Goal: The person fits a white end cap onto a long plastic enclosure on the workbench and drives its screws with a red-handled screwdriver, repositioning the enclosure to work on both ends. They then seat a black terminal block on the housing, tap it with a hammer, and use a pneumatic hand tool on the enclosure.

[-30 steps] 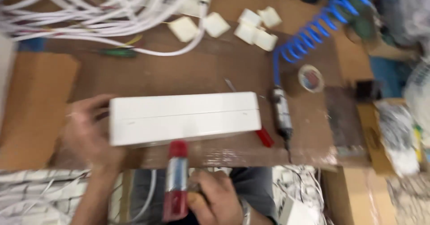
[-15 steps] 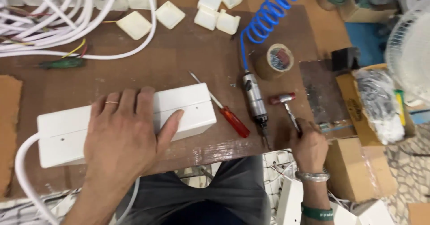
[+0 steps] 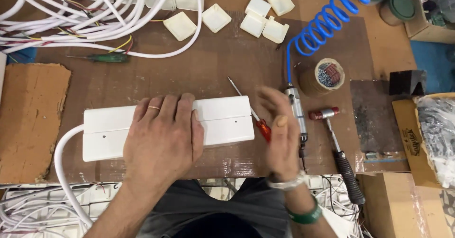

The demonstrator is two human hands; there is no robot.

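a long white plastic box (image 3: 222,119), smooth and rectangular with a seam along its length and small screw holes, lies flat across the middle of the brown worktop (image 3: 189,72), which is covered in scuffed cardboard. a thick white cable (image 3: 64,171) leaves its left end and curves down over the near edge. the left hand (image 3: 163,141) lies palm down on the middle of the box, fingers (image 3: 166,107) stretched forward and close together, a thin ring on one of them, pressing the lid. the right hand (image 3: 279,138) is raised on edge just right of the box, slightly blurred, holding nothing; its fingers are loosely extended and a little apart, with a metal bracelet and a green band at the wrist. beneath that hand lie a screwdriver (image 3: 258,124) with a thin steel shaft and a red handle, touching the box's right end, and a slim metal pneumatic driver (image 3: 296,112) joined to a coiled blue air hose (image 3: 322,27). just right of these is a small hammer (image 3: 339,152) with a red-tipped head and black grip. a roll of brown tape (image 3: 322,77) holding screws stands near the hose. square cream plastic caps (image 3: 215,17) sit at the far side, beside a tangle of white cables (image 3: 71,10) and a green screwdriver (image 3: 102,58)
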